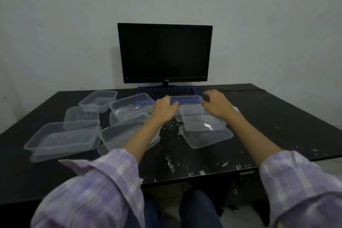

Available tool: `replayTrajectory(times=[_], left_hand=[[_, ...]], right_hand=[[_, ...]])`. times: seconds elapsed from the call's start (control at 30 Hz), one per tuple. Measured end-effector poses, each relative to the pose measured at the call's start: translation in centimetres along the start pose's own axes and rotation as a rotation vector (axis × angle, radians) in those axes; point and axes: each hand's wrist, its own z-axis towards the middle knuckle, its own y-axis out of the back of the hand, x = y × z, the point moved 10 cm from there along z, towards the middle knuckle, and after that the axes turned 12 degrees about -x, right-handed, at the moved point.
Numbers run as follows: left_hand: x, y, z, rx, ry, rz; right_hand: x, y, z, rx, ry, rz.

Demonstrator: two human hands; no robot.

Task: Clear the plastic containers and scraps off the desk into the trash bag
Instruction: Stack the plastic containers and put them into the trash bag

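Black scuffed counter (277, 109) against a pale wall, dark monitor (164, 52) at the back, keyboard (166, 91) in front of it. Far left, a big clear tub (61, 136) sits on another near the edge; behind it a smaller tub (99, 100) rests over a flat one. Centre-left, two more tubs, one tilted on its neighbour (132, 106). My left hand (165, 108) is loosely curled, knuckles up, holding nothing, just beside a container (186, 99) lying on the keyboard's front edge. My right hand (217, 103) is spread, fingers hooked, empty, hovering at that tub's right end, above the stack (203, 123) on a lid. I reckon these are light, thin, springy and slick, so pinch the rims or nest them. White scraps (171, 164) fleck the near edge. No trash bag in sight
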Motion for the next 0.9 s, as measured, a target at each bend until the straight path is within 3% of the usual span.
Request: replayTrajectory(times=[0.13, 0.27, 0.5, 0.73, 0.9], left_hand=[[1.2, -2.7, -1.4, 0.059, 0.088, -0.094], [1.5, -4.4, -1.4, 0.051, 0.154, -0.155], [2.9, -7.3, -1.4, 0.104, 0.317, -0.202], [2.6, -5.9, -0.5, 0.003, 0.257, -0.123], [2.4, -4.4, 0.2, -0.048, 0.219, -0.044]], right_hand=[[-6.0, 0.5, -1.9, -0.052, -0.236, -0.022], [-9.4, -0.1, -2.7, -0.072, -0.382, 0.132], [-11.0, -1.7, -3.4, -0.125, -0.410, 0.250], [-12.0, -1.2, -3.3, -0.194, -0.483, 0.375], [-13.1, -0.5, -3.4, -0.140, -0.441, 0.134]])
